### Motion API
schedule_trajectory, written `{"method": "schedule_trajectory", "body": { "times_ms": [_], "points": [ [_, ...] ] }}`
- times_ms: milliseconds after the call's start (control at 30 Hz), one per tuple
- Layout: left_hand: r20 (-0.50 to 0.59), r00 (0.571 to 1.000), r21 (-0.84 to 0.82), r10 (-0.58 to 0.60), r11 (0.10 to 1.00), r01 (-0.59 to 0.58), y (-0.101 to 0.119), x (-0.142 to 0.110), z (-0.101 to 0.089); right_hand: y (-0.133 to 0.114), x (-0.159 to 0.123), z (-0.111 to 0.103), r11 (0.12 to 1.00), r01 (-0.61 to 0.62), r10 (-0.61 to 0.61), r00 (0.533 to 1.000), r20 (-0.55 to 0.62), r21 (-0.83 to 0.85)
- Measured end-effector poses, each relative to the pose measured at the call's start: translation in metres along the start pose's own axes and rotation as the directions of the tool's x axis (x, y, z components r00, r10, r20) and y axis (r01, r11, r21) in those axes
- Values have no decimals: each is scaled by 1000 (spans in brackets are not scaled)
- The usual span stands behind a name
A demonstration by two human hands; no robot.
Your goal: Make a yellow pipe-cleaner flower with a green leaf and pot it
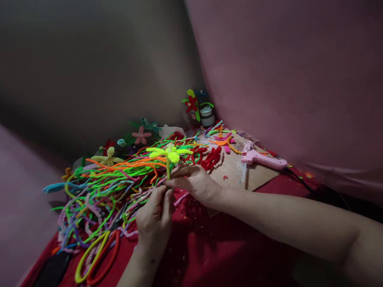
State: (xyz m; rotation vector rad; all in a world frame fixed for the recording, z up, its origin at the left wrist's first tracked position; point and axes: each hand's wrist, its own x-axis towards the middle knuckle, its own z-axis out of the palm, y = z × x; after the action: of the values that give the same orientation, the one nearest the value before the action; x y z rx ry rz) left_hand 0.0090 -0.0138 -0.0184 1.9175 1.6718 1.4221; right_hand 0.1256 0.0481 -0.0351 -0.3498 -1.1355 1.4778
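A bright yellow pipe-cleaner flower [172, 153] stands upright over the heap, its thin stem pointing down. Thumb and forefinger of my right hand [200, 185] pinch that stem below the petals. Just beneath, my left hand [154, 215] is closed in a pinch at the stem's lower end; the very tip is hidden by the fingers. Many loose pipe cleaners [110, 175] in green, orange, pink and purple lie behind and left of my hands. Scissors [97, 259] with one yellow and one red handle rest left of my left wrist.
A pink glue gun [265, 159] lies on a board [236, 175] at right, its black cord [299, 179] trailing away. Red pipe-cleaner loops [212, 158] and a pink-orange flower [226, 141] sit nearby. Finished flowers [141, 135] and a lidded jar [207, 116] stand along the walls.
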Motion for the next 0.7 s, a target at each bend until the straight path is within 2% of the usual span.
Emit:
{"method": "schedule_trajectory", "body": {
  "times_ms": [67, 167, 233, 333, 433, 500, 567, 633, 700],
  "points": [
    [-20, 1000, 27, 13, 1000, -13, 0, 0, 0, 1, -1, 1, 999, 33, -33, 999, -12, -13],
    [79, 986, -222, -144, 962, 159, -1, 5, -4, -2, -2, 3, 1000, -7, 9, 991, 134, -15],
    [194, 946, -384, -258, 867, 316, -3, 9, -6, -6, -2, 3, 997, -49, 59, 979, 196, -53],
    [321, 875, -537, -363, 692, 483, -4, 13, -7, -8, 0, 2, 995, -92, 98, 986, 135, -45],
    [384, 811, -565, -442, 581, 585, -5, 14, -7, -8, 3, 0, 979, -189, 179, 976, 127, 75],
    [417, 778, -543, -469, 558, 628, -5, 13, -7, -9, 4, 0, 963, -247, 229, 962, 151, 111],
    [423, 790, -516, -444, 599, 612, -4, 12, -6, -10, 4, 1, 959, -247, 225, 961, 159, 137],
    [343, 863, -463, -371, 733, 499, -4, 10, -5, -9, 3, 2, 967, -206, 182, 970, 161, 150],
    [155, 953, -297, -260, 908, 296, -4, 7, -2, -5, 4, 2, 976, -157, 142, 984, 103, 150]
  ]
}}
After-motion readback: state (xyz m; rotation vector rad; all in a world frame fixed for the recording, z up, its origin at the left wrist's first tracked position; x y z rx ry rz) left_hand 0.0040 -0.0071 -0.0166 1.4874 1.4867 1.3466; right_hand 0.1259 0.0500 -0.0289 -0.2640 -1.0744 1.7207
